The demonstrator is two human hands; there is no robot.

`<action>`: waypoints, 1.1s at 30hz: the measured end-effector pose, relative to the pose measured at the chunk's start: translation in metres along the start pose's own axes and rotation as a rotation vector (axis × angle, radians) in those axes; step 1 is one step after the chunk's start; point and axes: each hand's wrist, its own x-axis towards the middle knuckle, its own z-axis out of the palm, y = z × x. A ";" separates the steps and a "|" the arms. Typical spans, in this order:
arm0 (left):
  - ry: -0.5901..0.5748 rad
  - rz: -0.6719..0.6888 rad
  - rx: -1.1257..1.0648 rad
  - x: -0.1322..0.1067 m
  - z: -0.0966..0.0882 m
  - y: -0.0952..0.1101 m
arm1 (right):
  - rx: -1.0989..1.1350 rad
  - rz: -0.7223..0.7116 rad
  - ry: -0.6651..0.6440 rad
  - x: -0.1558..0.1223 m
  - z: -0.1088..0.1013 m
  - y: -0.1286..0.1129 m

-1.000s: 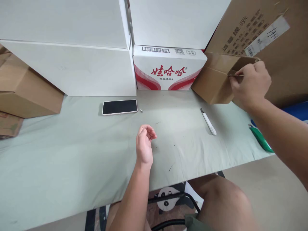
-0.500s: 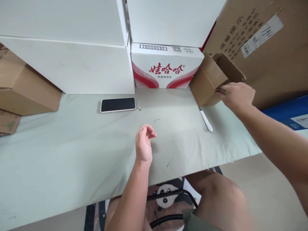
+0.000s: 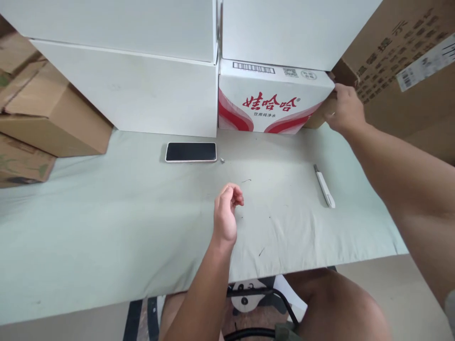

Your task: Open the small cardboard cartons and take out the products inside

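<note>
Small brown box: mostly hidden under my right hand, fingers closed on its near edge. It is wedged between the red-and-white carton, left of the hand, and the big brown carton, right of it. White cutter lies nearer me than that hand. Left hand rests on the cloth, fingers loosely curled together, empty. Phone lies beyond it, leftward.

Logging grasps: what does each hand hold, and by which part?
The right hand grips the small brown box by its side wall; the left hand, loosely curled, holds nothing.
</note>
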 end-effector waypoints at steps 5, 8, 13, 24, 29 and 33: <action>-0.018 0.038 -0.053 -0.004 -0.001 0.004 | 0.014 -0.011 0.030 -0.030 -0.008 -0.011; -0.024 0.059 -0.063 -0.015 -0.006 0.011 | -0.001 0.020 0.044 -0.053 -0.019 -0.023; -0.030 0.058 -0.146 -0.036 -0.033 0.039 | 0.052 -0.063 0.071 -0.057 -0.028 -0.087; 0.129 0.190 -0.263 -0.060 -0.122 0.084 | 0.108 -0.913 -0.099 -0.135 -0.002 -0.446; 0.150 0.190 -0.277 -0.064 -0.137 0.091 | 0.104 -0.893 -0.146 -0.164 -0.006 -0.558; 0.167 0.202 -0.286 -0.066 -0.143 0.095 | 0.054 -0.778 -0.165 -0.161 -0.004 -0.572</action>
